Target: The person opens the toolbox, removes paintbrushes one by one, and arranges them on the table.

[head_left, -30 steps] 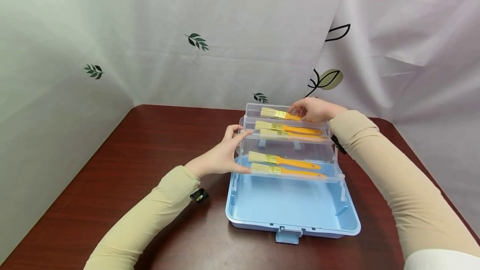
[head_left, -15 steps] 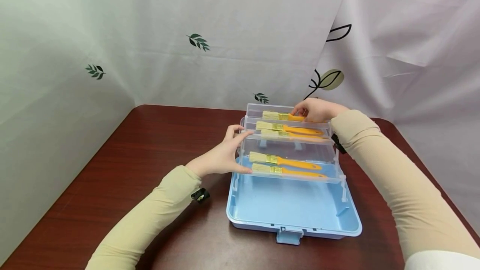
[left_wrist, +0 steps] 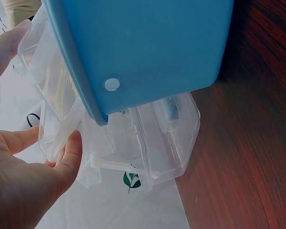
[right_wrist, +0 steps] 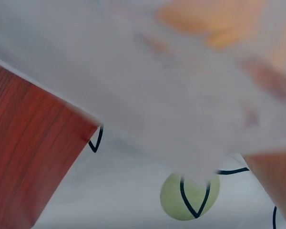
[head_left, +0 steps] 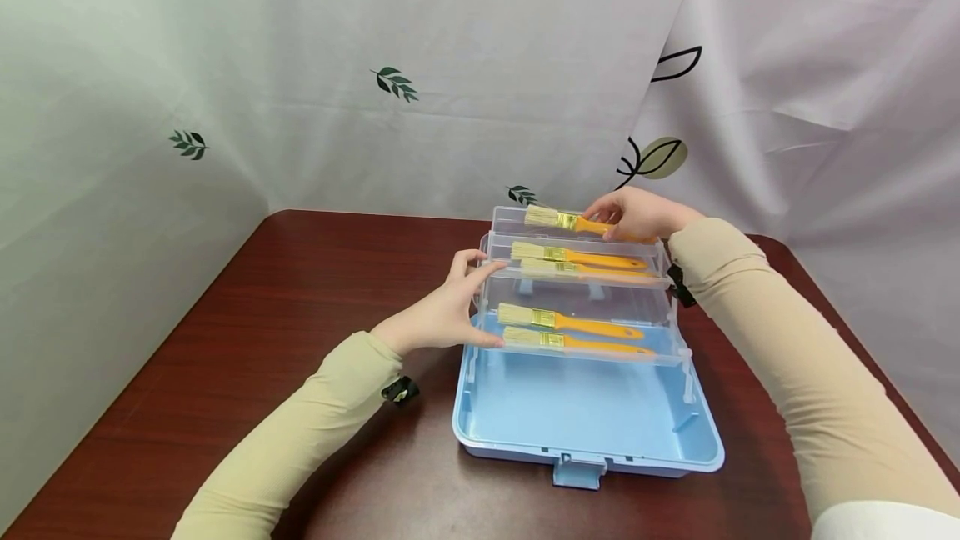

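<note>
A flat paintbrush (head_left: 592, 226) with pale bristles and a yellow-orange handle is pinched by the right hand (head_left: 643, 213), tilted above the top clear tray (head_left: 506, 220). Two paintbrushes (head_left: 577, 257) lie in the middle clear tray, and two more paintbrushes (head_left: 596, 327) in the lowest clear tray (head_left: 637, 300). At the left end of these trays, the left hand (head_left: 442, 315) grips with its thumb low and its fingers higher up. The left wrist view also has the left hand (left_wrist: 33, 176) at the tray edge. The right wrist view is mostly blurred behind clear plastic.
The trays fan out above an open light blue box (head_left: 570, 415), whose front latch (head_left: 578, 472) hangs down. It stands on a dark red-brown wooden table (head_left: 345, 273). White cloth (head_left: 465, 140) with leaf prints hangs behind and at the sides.
The right hand has raised the paintbrush, first lying in the top tray, so its bristles now stand higher and it slants. The left hand and the box have stayed in place.
</note>
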